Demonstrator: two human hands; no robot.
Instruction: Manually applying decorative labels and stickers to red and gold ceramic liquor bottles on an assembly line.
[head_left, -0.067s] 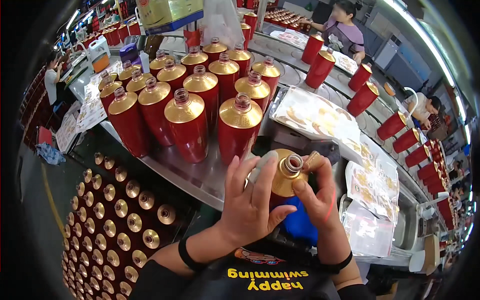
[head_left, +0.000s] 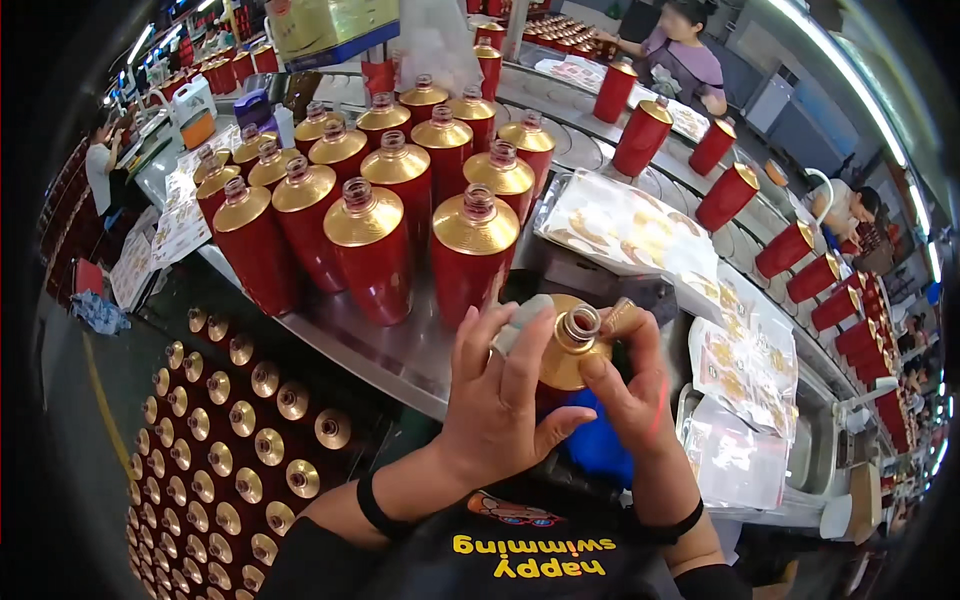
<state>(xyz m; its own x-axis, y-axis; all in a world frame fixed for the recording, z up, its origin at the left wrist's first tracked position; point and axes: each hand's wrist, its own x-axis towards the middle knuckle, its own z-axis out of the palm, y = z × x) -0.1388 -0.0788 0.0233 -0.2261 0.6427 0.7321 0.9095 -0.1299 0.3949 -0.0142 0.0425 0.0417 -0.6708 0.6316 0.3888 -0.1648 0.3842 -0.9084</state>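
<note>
A red bottle with a gold shoulder (head_left: 562, 368) and a bare, uncapped neck stands upright between my hands, close to my body. My left hand (head_left: 500, 400) curves round its left side, thumb stretched out in front. Pale grey covers wrap fingertips there, against the gold shoulder. My right hand (head_left: 635, 385) grips the other side, thumb pressed on the shoulder. At its index fingertip is a small gold-brown patterned piece (head_left: 621, 318); whether it is a finger cover or a loose decal I cannot tell. The bottle's lower body is mostly hidden by my hands.
Several similar bottles (head_left: 370, 250) crowd the metal table ahead. Patterned gold decal sheets (head_left: 630, 225) lie to the right, near a sink (head_left: 815, 455). More gold-topped bottles (head_left: 240, 415) stand low at left. Beyond, bottles (head_left: 727, 197) line a conveyor where other people work.
The view has shifted very slightly. Both hands and the bottle keep nearly the same pose.
</note>
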